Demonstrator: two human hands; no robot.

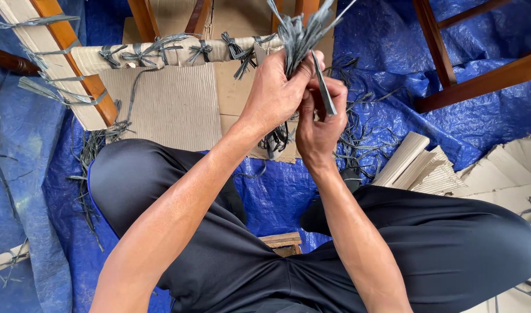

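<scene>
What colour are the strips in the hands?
Grey strips, seen in the head view.

There were no labels, signs or screens. The only packing stuff was brown cardboard. A ribbed cardboard wrap (161,52) went around a wooden chair bar at the top and was tied on with grey straps (143,55). A flat cardboard sheet (172,104) lay under it on the blue tarp (381,110). More folded cardboard pieces (419,168) lay in a pile on the right side, near the person's knee.
</scene>
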